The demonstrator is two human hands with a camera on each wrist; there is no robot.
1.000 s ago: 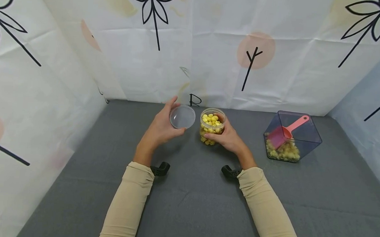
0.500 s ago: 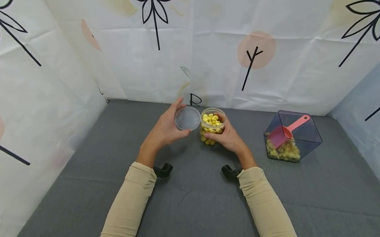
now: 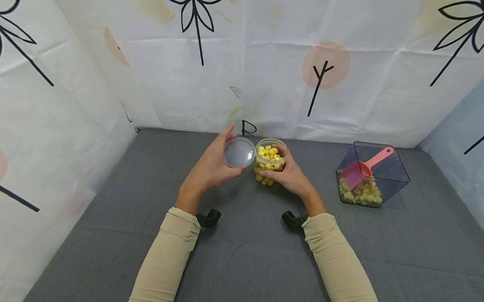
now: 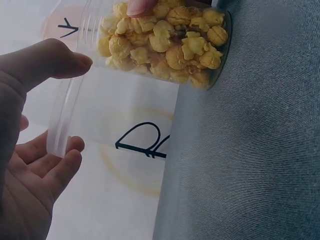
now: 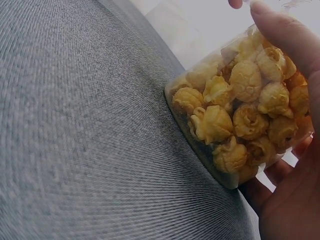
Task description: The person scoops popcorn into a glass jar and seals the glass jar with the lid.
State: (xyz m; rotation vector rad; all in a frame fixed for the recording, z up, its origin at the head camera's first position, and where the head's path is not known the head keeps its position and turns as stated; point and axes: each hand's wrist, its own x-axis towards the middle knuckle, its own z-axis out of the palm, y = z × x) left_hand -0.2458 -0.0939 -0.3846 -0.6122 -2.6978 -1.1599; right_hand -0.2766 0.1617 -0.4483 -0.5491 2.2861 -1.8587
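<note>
A clear round lid [image 3: 239, 152] is pinched at its edge by my left hand [image 3: 210, 167], thumb on the near side and fingers on the far side. Right beside it stands a clear jar [image 3: 265, 172], uncapped and filled with yellow popcorn [image 3: 269, 152]. My right hand [image 3: 291, 173] grips the jar from its right side, thumb in front and fingers behind. In the left wrist view the lid [image 4: 61, 120] is held up on edge, near the jar's rim. Popcorn [image 5: 245, 80] shows through the jar wall in the right wrist view, and the jar's base is down on the grey cloth.
To the right stands a clear dark-tinted bin [image 3: 393, 171] with popcorn [image 3: 366, 194] at its bottom. A pink scoop [image 3: 364, 167] leans inside it, handle up. Patterned white cloth walls [image 3: 269, 93] enclose the grey table [image 3: 237, 268] at the back and sides.
My left hand has moved a little to the right, carrying the lid closer to the jar. My right hand and the jar have stayed in place.
</note>
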